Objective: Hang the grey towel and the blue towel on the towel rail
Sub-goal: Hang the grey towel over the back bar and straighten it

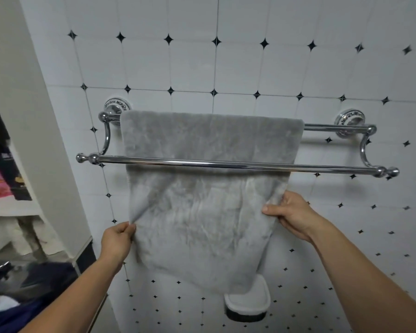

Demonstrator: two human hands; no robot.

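Grey towel (207, 200) hangs centre frame, draped over the back bar of the chrome towel rail (238, 164) and passing behind the front bar; lower part hangs down w/ bottom edge near a white soap dish (246, 305) on the tiled wall (250, 63); left hand (117, 241), lower left, fingers pinched shut on the towel's left edge; right hand (291, 216), centre right, fingers closed on its right edge; dark blue cloth (34, 296) at bottom left, poss. the blue towel, can't tell; shelf (10, 207) w/ boxes at far left.
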